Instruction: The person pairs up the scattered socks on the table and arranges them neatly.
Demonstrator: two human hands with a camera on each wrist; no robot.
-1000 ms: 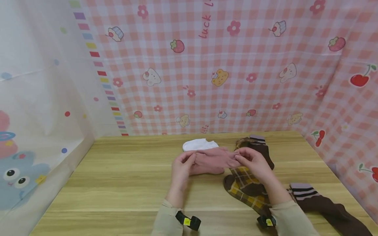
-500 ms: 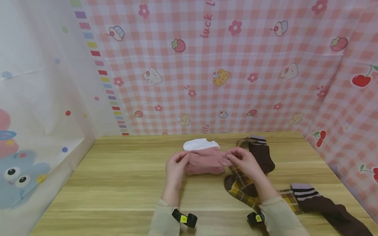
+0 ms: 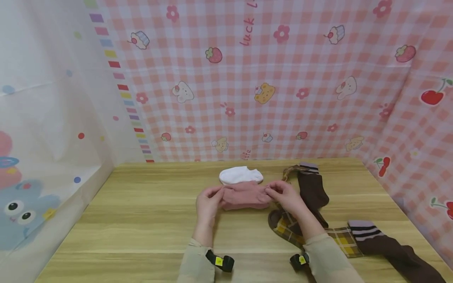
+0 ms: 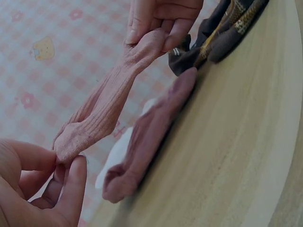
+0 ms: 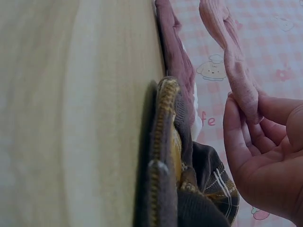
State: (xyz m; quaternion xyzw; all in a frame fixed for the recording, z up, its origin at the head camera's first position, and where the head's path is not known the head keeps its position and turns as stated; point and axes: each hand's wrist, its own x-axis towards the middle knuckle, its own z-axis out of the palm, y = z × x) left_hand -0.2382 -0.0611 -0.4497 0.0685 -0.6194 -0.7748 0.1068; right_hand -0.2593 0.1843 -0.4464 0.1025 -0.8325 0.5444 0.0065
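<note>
A pink ribbed sock is held up by both hands, stretched between them above the table. My left hand pinches one end between thumb and fingers. At the other end, my right hand pinches it the same way, also plain in the right wrist view. Below it lies a second, darker-looking pink sock, flat on the wood and apart from the held one. Just behind sits a white low-cut sock, partly covered by the pink ones in the head view.
Brown and yellow plaid socks with striped cuffs lie on the right: one dark sock at the back, another reaching the front right. The wooden table meets a pink checked cloth at its back edge.
Both hands have moved left, the right hand farther, so they are closer together. The held pink sock moved left with them and is less stretched out. The other socks stayed put.
</note>
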